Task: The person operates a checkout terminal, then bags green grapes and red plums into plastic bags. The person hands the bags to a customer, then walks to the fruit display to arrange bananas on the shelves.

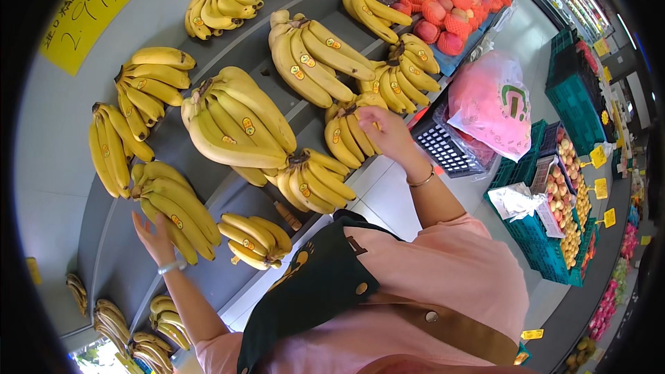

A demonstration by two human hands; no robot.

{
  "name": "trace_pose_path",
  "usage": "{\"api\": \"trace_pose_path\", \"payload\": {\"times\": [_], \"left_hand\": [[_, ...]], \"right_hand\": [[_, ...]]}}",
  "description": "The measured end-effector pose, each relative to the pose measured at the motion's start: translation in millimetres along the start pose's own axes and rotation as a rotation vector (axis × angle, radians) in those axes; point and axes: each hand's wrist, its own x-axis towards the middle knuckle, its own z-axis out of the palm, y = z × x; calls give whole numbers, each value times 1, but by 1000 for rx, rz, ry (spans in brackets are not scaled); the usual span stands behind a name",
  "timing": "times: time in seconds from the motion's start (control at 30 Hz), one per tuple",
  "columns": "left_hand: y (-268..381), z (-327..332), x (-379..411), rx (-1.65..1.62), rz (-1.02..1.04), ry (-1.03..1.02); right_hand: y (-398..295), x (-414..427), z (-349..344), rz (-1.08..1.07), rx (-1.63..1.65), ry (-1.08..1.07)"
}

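My left hand [155, 236], with a pale bangle at the wrist, is at the lower left edge of a long banana bunch [176, 208] on the grey tiered shelf [119, 265]; whether it grips the bunch is unclear. My right hand [383, 132], a thin bracelet on its wrist, is over a banana bunch [345, 132] near the shelf's front edge, its fingers curved; contact cannot be told. Between the hands are a large bunch [239, 119] and a smaller one [314, 182] in front of it. Another small bunch [255, 239] rests beside the long one.
More banana bunches [317, 57] stand farther along the shelf, with peaches in red foam nets [452, 5] beyond. A black basket [447, 145] with a full pink plastic bag [491, 104] stands at right, near teal fruit crates [535, 249]. A yellow price sign [96, 10] is at upper left.
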Motion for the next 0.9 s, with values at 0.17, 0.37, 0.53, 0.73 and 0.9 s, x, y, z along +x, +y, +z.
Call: {"api": "trace_pose_path", "payload": {"times": [0.17,0.37,0.53,0.73,0.9], "left_hand": [[-71,-51,-40,203,-10,214],[-180,-150,-88,604,-214,486],[-246,-211,-134,673,-425,563],[-278,-215,-141,493,-737,410],[-279,-211,-115,385,-693,425]], "right_hand": [[31,20,-14,-56,-245,135],[-19,16,13,-87,19,4],[-78,5,51,-192,272,-147],[-138,-17,100,-278,237,-282],[-177,-29,134,-341,126,-418]]}}
